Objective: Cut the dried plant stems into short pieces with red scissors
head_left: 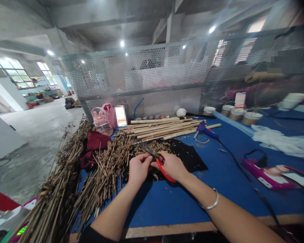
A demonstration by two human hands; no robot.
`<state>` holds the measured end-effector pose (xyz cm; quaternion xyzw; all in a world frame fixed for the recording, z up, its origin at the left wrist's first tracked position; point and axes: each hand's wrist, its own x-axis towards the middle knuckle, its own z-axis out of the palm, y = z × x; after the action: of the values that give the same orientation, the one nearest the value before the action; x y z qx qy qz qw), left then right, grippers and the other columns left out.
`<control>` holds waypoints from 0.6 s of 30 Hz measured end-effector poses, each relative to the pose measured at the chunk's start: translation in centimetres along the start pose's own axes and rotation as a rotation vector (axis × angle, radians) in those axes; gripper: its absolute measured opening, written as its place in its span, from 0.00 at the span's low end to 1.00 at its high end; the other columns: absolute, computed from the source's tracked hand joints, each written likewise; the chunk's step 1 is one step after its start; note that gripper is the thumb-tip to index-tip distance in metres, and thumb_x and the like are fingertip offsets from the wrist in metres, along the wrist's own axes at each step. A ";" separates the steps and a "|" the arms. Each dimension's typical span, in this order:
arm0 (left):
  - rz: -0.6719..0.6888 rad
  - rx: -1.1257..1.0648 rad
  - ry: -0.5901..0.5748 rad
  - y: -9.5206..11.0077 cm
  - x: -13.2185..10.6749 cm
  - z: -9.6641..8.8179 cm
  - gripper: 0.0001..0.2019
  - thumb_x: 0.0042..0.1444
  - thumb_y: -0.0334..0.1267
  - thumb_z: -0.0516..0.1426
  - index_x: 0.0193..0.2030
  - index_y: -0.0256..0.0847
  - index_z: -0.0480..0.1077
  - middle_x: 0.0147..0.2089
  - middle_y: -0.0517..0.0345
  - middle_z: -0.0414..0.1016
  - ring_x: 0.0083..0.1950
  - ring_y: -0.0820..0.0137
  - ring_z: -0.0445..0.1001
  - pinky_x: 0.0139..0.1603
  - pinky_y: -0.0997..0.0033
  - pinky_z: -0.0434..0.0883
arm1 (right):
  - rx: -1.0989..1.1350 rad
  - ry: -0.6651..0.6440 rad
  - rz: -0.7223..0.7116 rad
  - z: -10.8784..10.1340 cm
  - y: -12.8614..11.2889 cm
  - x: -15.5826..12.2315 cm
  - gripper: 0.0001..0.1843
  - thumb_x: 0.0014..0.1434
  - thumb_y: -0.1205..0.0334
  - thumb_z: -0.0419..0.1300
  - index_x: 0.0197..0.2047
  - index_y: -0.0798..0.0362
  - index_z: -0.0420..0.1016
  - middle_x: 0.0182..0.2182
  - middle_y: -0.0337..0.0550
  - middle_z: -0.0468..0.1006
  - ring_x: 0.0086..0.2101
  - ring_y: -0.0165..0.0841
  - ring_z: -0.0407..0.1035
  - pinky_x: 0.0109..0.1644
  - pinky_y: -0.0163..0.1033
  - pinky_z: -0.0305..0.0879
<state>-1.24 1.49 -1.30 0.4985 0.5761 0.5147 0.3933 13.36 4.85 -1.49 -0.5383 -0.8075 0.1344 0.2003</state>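
My right hand (171, 165) is closed around red-handled shears (157, 161), whose dark blades point up and left. My left hand (138, 167) is closed in a pinch on a thin dry twig right at the blades. Both hands hover over a black cloth (190, 157) scattered with small cut bits of twig. A silver bangle (212, 201) sits on my right wrist. Just left of my left hand lies a heap of dry twigs (101, 172).
Bamboo poles (164, 129) lie across the blue table (218, 175) behind the cloth, beside a blue glue gun (205, 131). A pink bottle (103, 119), paper cups (243, 116), white cloth (281, 141) and a magenta device (263, 172) stand around. Perforated metal screen at back; another person at far right.
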 end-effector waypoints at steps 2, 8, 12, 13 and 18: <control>-0.017 -0.022 -0.010 0.2 0.0 0.0 0.14 0.47 0.43 0.56 0.33 0.33 0.75 0.22 0.58 0.70 0.19 0.78 0.60 0.19 0.78 0.57 | 0.007 -0.011 0.003 0.1 0.1 0.1 0.19 0.51 0.42 0.53 0.28 0.50 0.63 0.24 0.39 0.72 0.23 0.31 0.65 0.25 0.32 0.48; 0.016 -0.108 -0.039 0.1 0.1 0.1 0.13 0.50 0.42 0.54 0.33 0.34 0.74 0.26 0.57 0.73 0.22 0.75 0.65 0.22 0.78 0.62 | 0.031 -0.028 0.001 -0.2 -0.1 0.0 0.17 0.51 0.45 0.56 0.33 0.51 0.64 0.27 0.40 0.73 0.27 0.32 0.67 0.28 0.33 0.52; 0.064 -0.094 -0.061 -0.1 0.2 0.0 0.13 0.51 0.42 0.52 0.30 0.35 0.73 0.27 0.55 0.74 0.27 0.72 0.70 0.28 0.76 0.66 | 0.050 0.001 -0.075 -0.5 -0.5 -0.1 0.19 0.47 0.48 0.60 0.36 0.53 0.64 0.32 0.42 0.71 0.32 0.33 0.66 0.32 0.34 0.55; 0.075 -0.080 -0.063 -0.1 0.2 0.0 0.13 0.52 0.42 0.52 0.29 0.35 0.73 0.26 0.55 0.74 0.27 0.72 0.70 0.28 0.76 0.66 | 0.049 0.010 -0.094 -0.4 -0.5 -0.1 0.19 0.47 0.49 0.60 0.35 0.53 0.63 0.33 0.42 0.71 0.32 0.33 0.66 0.33 0.34 0.55; 0.049 -0.121 -0.087 -0.1 0.0 0.1 0.14 0.51 0.44 0.53 0.29 0.35 0.72 0.26 0.55 0.74 0.25 0.73 0.69 0.25 0.77 0.65 | 0.044 0.011 -0.074 -0.3 -0.4 -0.1 0.18 0.48 0.49 0.60 0.35 0.53 0.64 0.32 0.42 0.71 0.32 0.32 0.66 0.33 0.34 0.55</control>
<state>-1.15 1.55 -1.43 0.5096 0.5142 0.5358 0.4346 13.16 4.62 -1.05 -0.5043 -0.8226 0.1419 0.2214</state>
